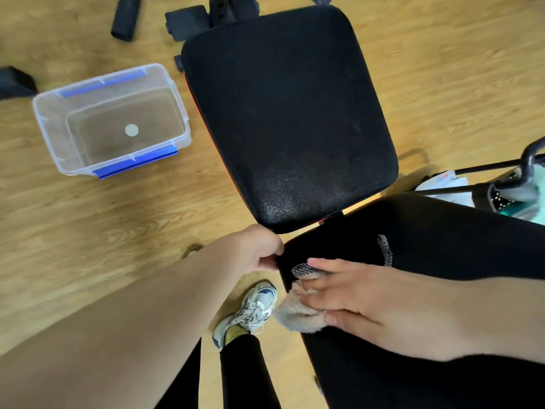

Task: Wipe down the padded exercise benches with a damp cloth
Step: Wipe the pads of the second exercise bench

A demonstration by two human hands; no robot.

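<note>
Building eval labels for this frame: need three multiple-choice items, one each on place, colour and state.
1. Where is the clear tub? A) on the floor, left of the bench B) on the bench C) in a hand
2. Colour of its clips? A) red B) blue C) green
3. The right hand is: A) hanging idle B) gripping the tub C) pressing the cloth on the near pad
Answers: 1A, it stands on the wood floor; 2B, blue clips on both edges; 3C, straight fingers lie on the cloth.
</note>
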